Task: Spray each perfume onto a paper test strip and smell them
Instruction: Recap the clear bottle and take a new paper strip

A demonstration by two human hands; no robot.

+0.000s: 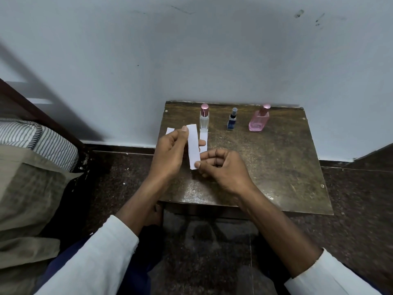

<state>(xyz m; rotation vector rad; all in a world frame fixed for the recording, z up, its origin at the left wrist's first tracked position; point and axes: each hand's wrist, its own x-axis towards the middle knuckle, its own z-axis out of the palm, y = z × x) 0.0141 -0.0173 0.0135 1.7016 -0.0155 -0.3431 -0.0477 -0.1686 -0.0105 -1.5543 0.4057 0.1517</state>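
both hands (pixel 170 152) raised, fingers curled, pinching

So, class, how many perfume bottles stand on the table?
3, in a row near the wall: clear bottle on the left, small blue bottle in the middle, pink bottle on the right.

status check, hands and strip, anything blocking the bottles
Left hand and right hand both pinching one paper strip, held above the table. Three perfume bottles upright, capped, untouched. Nothing blocking them.

A home bedroom: striped bedding (pixel 44 137) at left, small worn wooden table (pixel 287 167) against a scuffed painted wall (pixel 191 50).
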